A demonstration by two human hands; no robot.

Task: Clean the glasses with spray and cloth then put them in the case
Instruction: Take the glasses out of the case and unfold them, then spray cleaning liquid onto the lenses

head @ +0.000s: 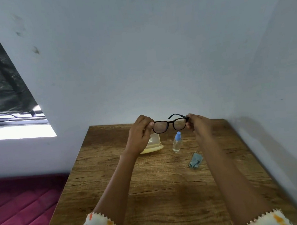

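Note:
Black-framed glasses (170, 125) are held up above the far part of the wooden table (158, 182). My left hand (141, 130) pinches the frame's left end and my right hand (197, 123) pinches its right end, where one temple arm sticks out to the left behind the frame. Below the glasses stands a small clear spray bottle (177, 143) with a blue cap. A pale yellow case (154, 143) lies open on the table, partly hidden behind my left hand. A crumpled grey-blue cloth (195, 161) lies to the right of the bottle, nearer to me.
The table stands in a corner of pale walls (140, 59). A red quilted surface (23, 207) lies beyond the table's left edge. A window with a dark covering (1, 84) is at the far left.

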